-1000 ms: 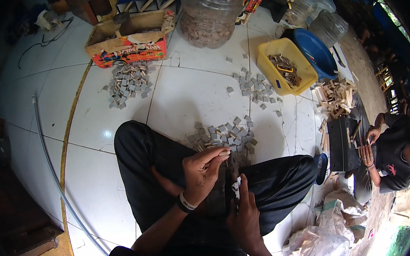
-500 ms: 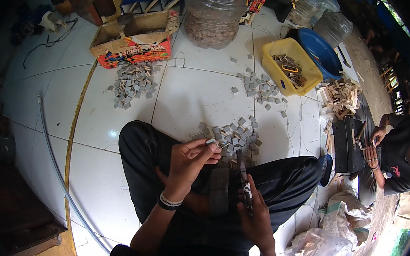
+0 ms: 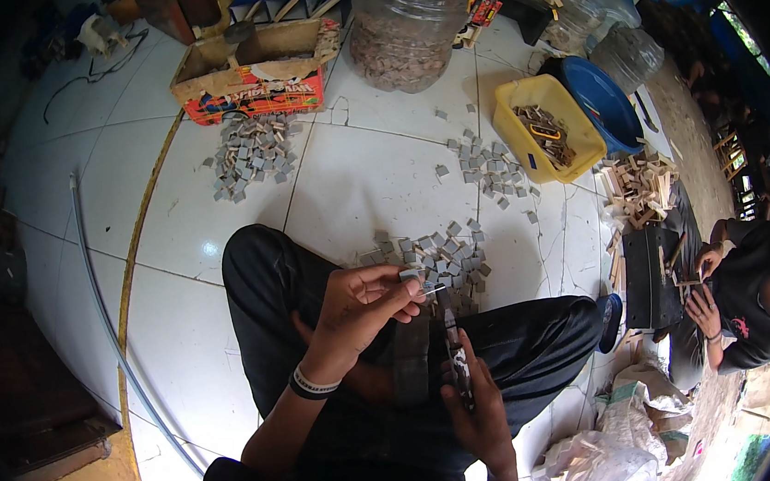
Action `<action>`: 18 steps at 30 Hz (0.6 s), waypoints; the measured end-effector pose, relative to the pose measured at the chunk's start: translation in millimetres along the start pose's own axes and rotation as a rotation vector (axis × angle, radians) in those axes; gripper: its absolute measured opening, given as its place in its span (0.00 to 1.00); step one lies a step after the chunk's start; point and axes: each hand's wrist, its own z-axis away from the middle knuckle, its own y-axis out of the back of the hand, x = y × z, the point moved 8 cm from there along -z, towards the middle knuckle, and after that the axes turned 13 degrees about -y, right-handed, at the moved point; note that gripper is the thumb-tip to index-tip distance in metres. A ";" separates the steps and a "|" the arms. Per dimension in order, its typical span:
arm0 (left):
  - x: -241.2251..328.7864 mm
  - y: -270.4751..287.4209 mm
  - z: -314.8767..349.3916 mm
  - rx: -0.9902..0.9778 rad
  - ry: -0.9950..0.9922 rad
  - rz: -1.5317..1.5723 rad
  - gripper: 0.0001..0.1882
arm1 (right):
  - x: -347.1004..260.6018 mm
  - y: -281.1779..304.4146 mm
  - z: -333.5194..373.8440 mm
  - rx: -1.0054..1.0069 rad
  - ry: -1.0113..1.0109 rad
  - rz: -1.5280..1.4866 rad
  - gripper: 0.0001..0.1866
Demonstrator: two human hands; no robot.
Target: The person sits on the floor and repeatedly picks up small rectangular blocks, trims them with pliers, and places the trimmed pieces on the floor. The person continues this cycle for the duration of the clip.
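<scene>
Between the thumb and fingers of my left hand (image 3: 359,310) is a small grey square tile (image 3: 409,277), with a thin pale strip (image 3: 432,290) sticking out to its right. My right hand (image 3: 481,412) is closed around the black-and-white patterned handle of a slim, knife-like cutter (image 3: 459,363). Its dark tip points away from me, close to the end of the pale strip; whether they touch I cannot tell. Just beyond both hands, a pile of grey square tiles (image 3: 447,258) lies on the floor, partly hidden by my left hand and leg.
More tiles lie in a heap (image 3: 252,156) by a cardboard box (image 3: 251,96) and in a scatter (image 3: 489,170) beside a yellow tub (image 3: 569,135). A blue basin (image 3: 608,98), a clear plastic container (image 3: 406,30), wood offcuts (image 3: 640,188) and a co-worker (image 3: 742,289) are around.
My left hand has turned the tile, so more of its grey face shows, and shifted slightly right. The cutter has tilted and moved left, its tip nearer the strip. The co-worker's hands moved apart.
</scene>
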 end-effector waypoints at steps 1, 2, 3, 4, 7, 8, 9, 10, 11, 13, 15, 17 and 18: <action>-0.5 0.3 0.2 0.008 0.001 0.006 0.15 | 0.1 -1.0 0.2 0.003 0.012 -0.017 0.41; -1.1 0.7 0.3 0.016 0.002 0.011 0.15 | 0.2 -2.2 0.1 0.006 0.024 -0.034 0.41; -1.9 1.4 0.7 0.026 0.005 0.014 0.15 | 0.3 -3.3 0.1 0.009 0.036 -0.052 0.41; -2.9 2.1 0.9 0.037 0.008 0.018 0.15 | 0.7 -4.3 0.0 0.012 0.041 -0.061 0.41; -5.5 3.4 1.5 0.028 0.017 0.017 0.15 | 1.4 -6.0 0.0 0.015 0.046 -0.074 0.41; -7.0 3.7 1.4 0.022 0.028 0.011 0.15 | 1.4 -6.0 -0.3 0.013 0.043 -0.069 0.41; -7.0 3.4 0.9 0.017 0.018 0.017 0.15 | 0.4 -5.9 -0.4 0.008 0.049 -0.071 0.41; -7.4 3.2 0.7 0.018 0.017 0.018 0.14 | 1.9 -5.9 -1.1 0.009 0.022 -0.054 0.41; -7.5 3.2 0.7 0.020 0.014 0.020 0.14 | 2.5 -5.9 -1.5 0.007 0.003 -0.044 0.41; -6.7 3.6 1.3 0.060 -0.006 0.049 0.14 | 3.9 -6.9 -2.1 0.001 -0.040 -0.044 0.41; -6.2 2.8 3.4 0.106 -0.027 0.074 0.14 | 5.6 -10.7 -1.5 -0.006 -0.089 -0.067 0.42; -5.9 1.8 6.4 0.152 -0.050 0.102 0.14 | 0.0 -12.9 -0.4 0.024 -0.036 -0.070 0.41; -5.9 1.6 6.9 0.152 -0.054 0.098 0.14 | -2.2 -13.6 -0.1 0.039 -0.014 -0.074 0.40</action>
